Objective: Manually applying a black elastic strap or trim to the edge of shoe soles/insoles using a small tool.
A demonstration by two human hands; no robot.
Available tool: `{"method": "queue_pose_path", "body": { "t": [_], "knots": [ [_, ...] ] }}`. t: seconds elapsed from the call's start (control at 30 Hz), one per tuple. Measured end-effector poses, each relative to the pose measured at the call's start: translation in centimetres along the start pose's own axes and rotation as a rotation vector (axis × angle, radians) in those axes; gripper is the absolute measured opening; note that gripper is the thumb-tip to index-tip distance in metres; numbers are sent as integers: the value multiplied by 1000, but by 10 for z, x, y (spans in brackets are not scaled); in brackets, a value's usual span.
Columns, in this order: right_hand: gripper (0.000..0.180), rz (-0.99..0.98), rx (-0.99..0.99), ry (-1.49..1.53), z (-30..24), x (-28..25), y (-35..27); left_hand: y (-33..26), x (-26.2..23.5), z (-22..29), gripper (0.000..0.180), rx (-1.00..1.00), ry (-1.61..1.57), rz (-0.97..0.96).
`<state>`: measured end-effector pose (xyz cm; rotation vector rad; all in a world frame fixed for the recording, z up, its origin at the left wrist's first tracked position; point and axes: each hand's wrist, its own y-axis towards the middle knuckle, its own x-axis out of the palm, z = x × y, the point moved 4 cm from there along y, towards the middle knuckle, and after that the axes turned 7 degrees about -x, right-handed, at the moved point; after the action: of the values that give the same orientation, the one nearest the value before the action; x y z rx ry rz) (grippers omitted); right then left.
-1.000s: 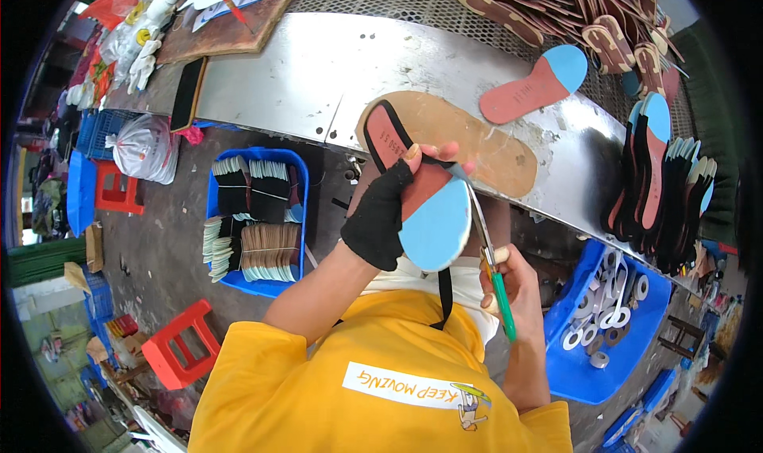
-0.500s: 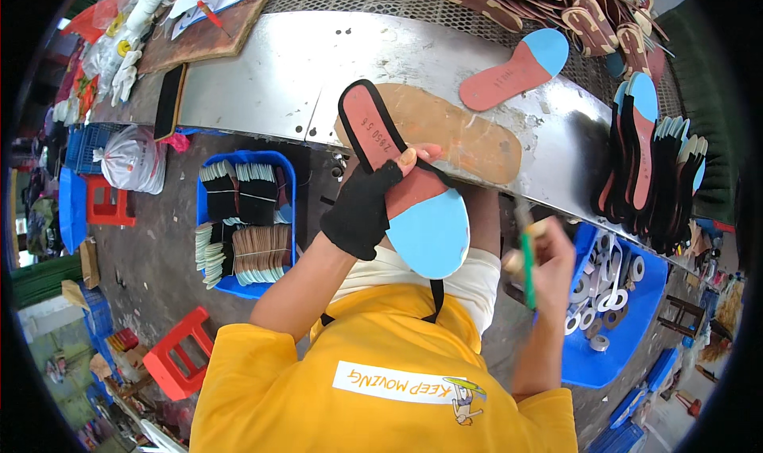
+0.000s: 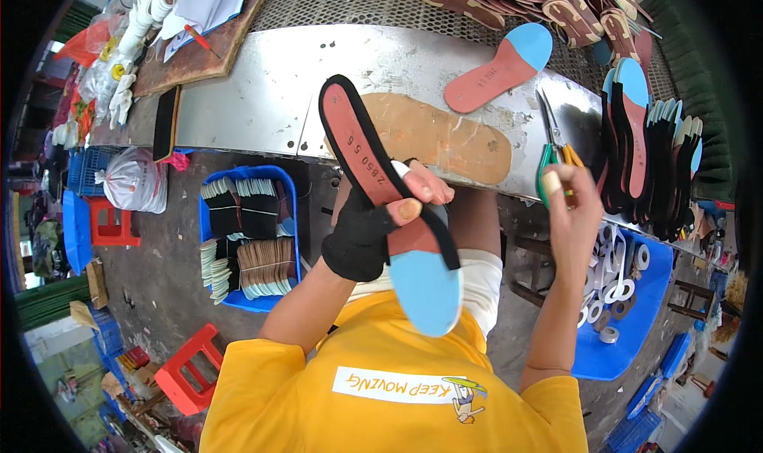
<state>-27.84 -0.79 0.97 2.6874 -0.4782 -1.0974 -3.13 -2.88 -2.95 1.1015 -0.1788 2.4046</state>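
My left hand (image 3: 358,234), in a black fingerless glove, is closed around a shoe insole (image 3: 425,290) with a red heel part and a blue toe part. A black strip (image 3: 445,237) borders the insole's heel, and its end lies across the right side near the blue part. Some of the insole's middle is hidden under my fingers. Scissors (image 3: 555,127) with one green and one orange handle lie at the metal table's right edge. My right hand (image 3: 574,203) is just below their handles, thumb and fingers apart; whether a fingertip still touches a handle is unclear.
Another red and blue insole (image 3: 497,70) and a tan sole-shaped sheet (image 3: 433,139) lie on the metal table (image 3: 238,95). Black-edged insoles (image 3: 636,147) stand stacked at right. Below are a blue bin of bundled insoles (image 3: 294,238), a blue bin of tape rolls (image 3: 600,364) and a red stool (image 3: 179,381).
My right hand has risen from beside my lap to the table edge, where the scissors now lie. The insole has turned more upright and shifted slightly left; the black strip's end now shows.
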Motion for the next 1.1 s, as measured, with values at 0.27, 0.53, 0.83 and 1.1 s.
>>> {"method": "queue_pose_path", "body": {
  "t": [0.27, 0.53, 0.83, 1.1],
  "knots": [
    [17, -565, 51, 419, -50, 51, -20, 1, 9, 10, 25, -50, 520, 399],
    [22, -453, -66, 412, -54, 67, -7, 12, 11, 4, 29, -166, 742, 425],
    [16, -299, -260, 253, -47, 58, -6, 15, 10, -6, 39, -115, 922, 374],
    [27, -238, -23, 474, -40, 63, 52, 6, 12, -19, 30, -113, 1134, 146]
  ]
}}
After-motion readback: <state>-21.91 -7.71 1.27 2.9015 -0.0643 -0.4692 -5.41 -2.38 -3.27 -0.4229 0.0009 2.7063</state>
